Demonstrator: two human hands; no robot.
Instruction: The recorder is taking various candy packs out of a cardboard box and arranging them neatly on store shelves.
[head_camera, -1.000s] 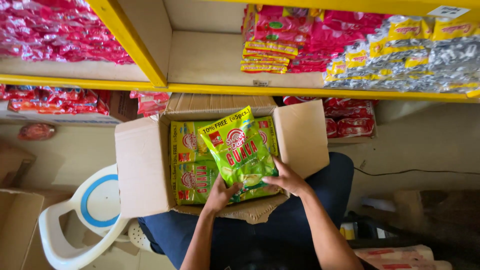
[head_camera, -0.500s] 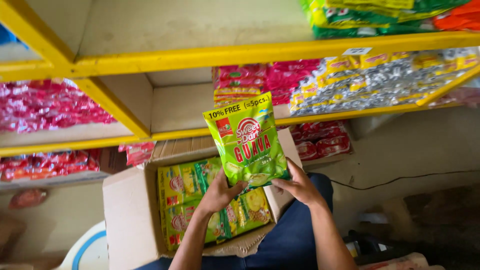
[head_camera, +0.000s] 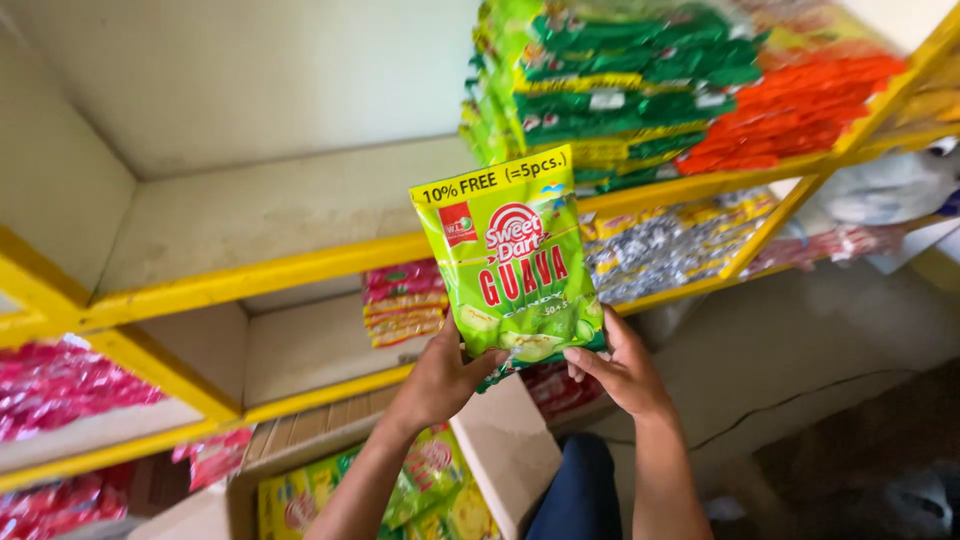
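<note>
From the head camera, both hands hold a green candy packet (head_camera: 512, 262) upright in the middle of the scene, in front of a yellow-edged shelf unit (head_camera: 300, 265). The left hand (head_camera: 440, 378) is closed on the packet's lower left corner, thumb over the front and fingers behind. The right hand (head_camera: 622, 370) grips the lower right corner, its fingers curled against the packet's bottom edge. The packet shows pictures of cut green fruit near its base and has a yellow band across its top; it stands slightly tilted, top edge leaning left.

Far and to the right, on an upper shelf, lies a stack of green packets (head_camera: 620, 90) with orange packets (head_camera: 790, 110) just beside it on the right. One shelf lower, silver packets (head_camera: 660, 250) sit right of the held packet, and a small pile of red and yellow packets (head_camera: 405, 305) sits left of it. Pink packets (head_camera: 60, 385) fill a compartment at the far left.

Near the bottom edge, an open cardboard box (head_camera: 505, 450) holds more green packets (head_camera: 430, 490), under the left forearm. A dark blue trouser leg (head_camera: 580, 490) shows just right of the box.
</note>
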